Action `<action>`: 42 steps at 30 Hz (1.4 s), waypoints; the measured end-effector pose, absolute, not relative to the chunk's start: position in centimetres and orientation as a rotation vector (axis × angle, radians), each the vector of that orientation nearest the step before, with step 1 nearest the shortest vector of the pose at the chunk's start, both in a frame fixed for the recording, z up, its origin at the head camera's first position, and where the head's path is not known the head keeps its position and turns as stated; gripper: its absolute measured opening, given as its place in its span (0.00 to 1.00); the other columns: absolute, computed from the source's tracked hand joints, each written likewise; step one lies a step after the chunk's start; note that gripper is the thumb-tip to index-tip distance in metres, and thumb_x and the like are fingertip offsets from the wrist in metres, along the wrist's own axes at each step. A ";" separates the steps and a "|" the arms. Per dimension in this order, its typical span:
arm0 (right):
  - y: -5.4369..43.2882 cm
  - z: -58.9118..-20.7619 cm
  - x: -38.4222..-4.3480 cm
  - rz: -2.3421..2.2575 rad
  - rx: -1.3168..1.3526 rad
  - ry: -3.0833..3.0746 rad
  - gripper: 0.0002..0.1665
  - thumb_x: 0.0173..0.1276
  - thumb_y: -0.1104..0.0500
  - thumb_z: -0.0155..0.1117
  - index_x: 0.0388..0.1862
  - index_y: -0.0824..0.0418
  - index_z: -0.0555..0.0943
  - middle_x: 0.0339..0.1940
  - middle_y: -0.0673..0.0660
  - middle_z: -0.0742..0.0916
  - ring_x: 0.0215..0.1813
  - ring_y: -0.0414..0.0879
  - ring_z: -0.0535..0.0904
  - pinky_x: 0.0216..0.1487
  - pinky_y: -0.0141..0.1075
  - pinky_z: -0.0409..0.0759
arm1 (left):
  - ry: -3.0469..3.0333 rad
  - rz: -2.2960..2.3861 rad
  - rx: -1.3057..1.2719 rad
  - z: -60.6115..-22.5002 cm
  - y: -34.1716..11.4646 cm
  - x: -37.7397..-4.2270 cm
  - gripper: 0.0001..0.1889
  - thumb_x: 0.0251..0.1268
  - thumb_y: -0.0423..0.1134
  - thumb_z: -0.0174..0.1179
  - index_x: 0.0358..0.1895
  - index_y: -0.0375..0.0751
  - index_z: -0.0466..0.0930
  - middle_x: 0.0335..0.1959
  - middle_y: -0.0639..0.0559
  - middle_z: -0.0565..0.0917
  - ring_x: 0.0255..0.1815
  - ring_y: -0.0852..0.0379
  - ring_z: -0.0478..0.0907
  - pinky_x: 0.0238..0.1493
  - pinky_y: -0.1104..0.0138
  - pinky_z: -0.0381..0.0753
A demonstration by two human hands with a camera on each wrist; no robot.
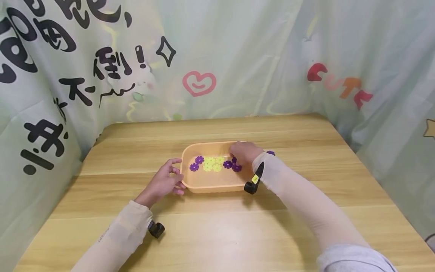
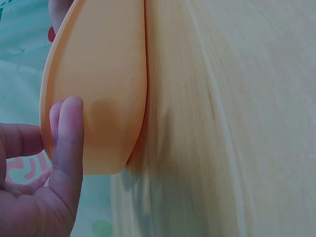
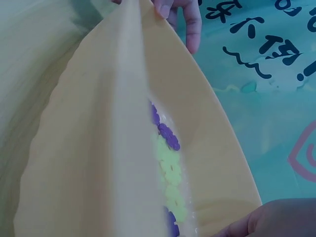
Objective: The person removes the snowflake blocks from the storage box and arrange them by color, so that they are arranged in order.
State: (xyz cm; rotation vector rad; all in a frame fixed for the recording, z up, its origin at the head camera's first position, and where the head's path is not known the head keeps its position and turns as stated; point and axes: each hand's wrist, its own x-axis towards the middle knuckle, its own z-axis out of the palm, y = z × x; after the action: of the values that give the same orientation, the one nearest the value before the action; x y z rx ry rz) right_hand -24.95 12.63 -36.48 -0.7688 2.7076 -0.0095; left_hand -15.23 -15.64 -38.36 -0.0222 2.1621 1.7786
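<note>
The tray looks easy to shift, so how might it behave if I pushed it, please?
The tray is probably light and fairly stiff, given its thin, smooth walls that hold their shape. On the flat table it would likely slide rather than tip, being wide and low. The small flat flowers inside might slide too.

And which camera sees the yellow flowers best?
The head view: looking down, it shows the yellow flowers bunched together inside the orange tray. The right wrist view shows them slanted, partly hidden by a tray wall. The left wrist view shows none, just the tray's outside.
</note>
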 end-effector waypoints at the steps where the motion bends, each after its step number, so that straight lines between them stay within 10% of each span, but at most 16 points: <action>1: 12.6 -36.5 -24.9 -0.014 -0.771 2.711 0.11 0.59 0.72 0.66 0.37 0.59 0.81 0.33 0.51 0.82 0.37 0.46 0.78 0.41 0.39 0.81 | 2.164 1.778 -0.024 -38.3 -15.6 -15.2 0.31 0.68 0.23 0.50 0.72 0.40 0.55 0.46 0.39 0.65 0.32 0.47 0.80 0.34 0.56 0.87; 16: 12.8 -37.3 -25.7 -0.139 -0.885 2.675 0.13 0.66 0.49 0.67 0.31 0.55 0.76 0.28 0.49 0.79 0.33 0.43 0.75 0.36 0.36 0.76 | 2.160 1.784 -0.028 -38.4 -15.6 -15.3 0.31 0.68 0.23 0.50 0.72 0.39 0.54 0.46 0.39 0.65 0.31 0.47 0.79 0.34 0.56 0.87; 42: 15.4 -35.3 -25.1 -0.588 -1.062 2.599 0.15 0.68 0.61 0.64 0.52 0.65 0.78 0.20 0.49 0.73 0.24 0.41 0.67 0.29 0.34 0.68 | 2.151 1.784 -0.036 -38.4 -15.6 -15.2 0.31 0.69 0.24 0.50 0.72 0.41 0.54 0.46 0.39 0.65 0.32 0.47 0.79 0.35 0.56 0.87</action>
State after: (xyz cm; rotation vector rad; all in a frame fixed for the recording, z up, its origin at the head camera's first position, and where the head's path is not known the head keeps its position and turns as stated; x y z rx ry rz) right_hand -25.10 15.39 -35.30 -1.0617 2.5990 -0.5882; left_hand -15.24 -15.64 -38.43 -0.0364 2.1510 1.7840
